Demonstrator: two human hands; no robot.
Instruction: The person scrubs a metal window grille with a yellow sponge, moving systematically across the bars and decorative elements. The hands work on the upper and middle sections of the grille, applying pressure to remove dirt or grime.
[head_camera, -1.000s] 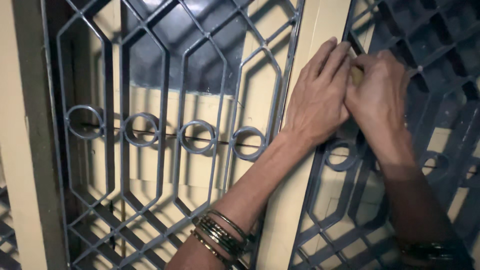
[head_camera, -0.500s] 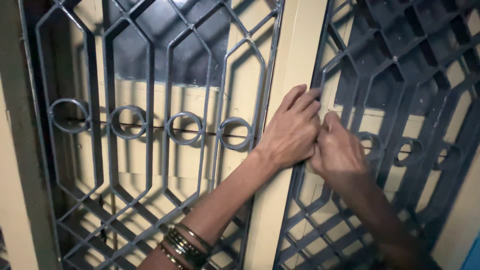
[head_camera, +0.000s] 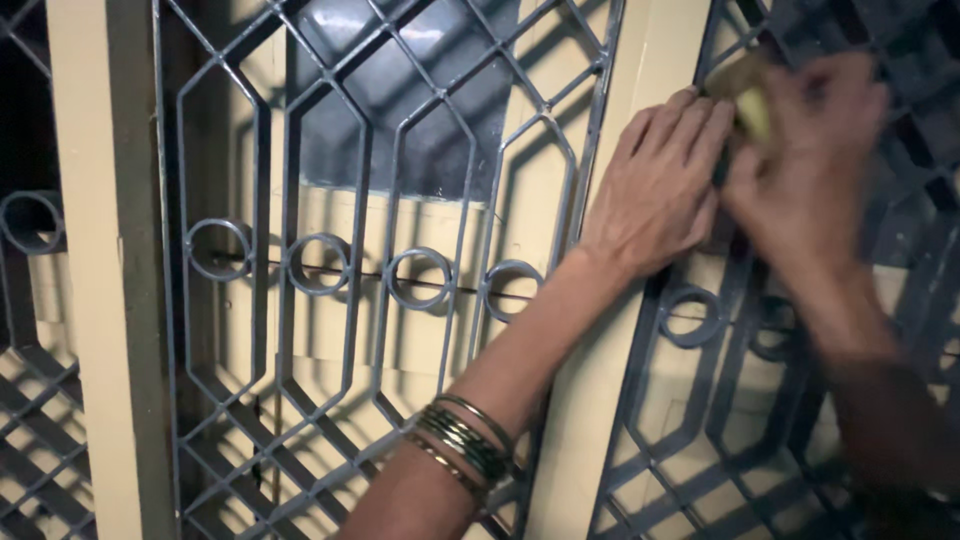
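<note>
My left hand (head_camera: 660, 190) lies flat, fingers together, on the cream window post (head_camera: 640, 60) at the edge of the right grey metal grille (head_camera: 700, 420). Several bangles (head_camera: 465, 445) sit on that forearm. My right hand (head_camera: 815, 170), blurred by motion, is closed around a small yellowish pad (head_camera: 750, 100) and presses it against the grille bars just right of my left fingertips. What the pad is made of I cannot tell.
A second grey grille (head_camera: 330, 270), with hexagon bars and a row of rings, fills the window's left panel. Behind it are a cream wall and a dark opening. Another cream post (head_camera: 110, 300) stands at the far left.
Half a second ago both hands were lower, at the level of the ring row. They have moved back up the grille, and the right hand is now smeared by motion.
</note>
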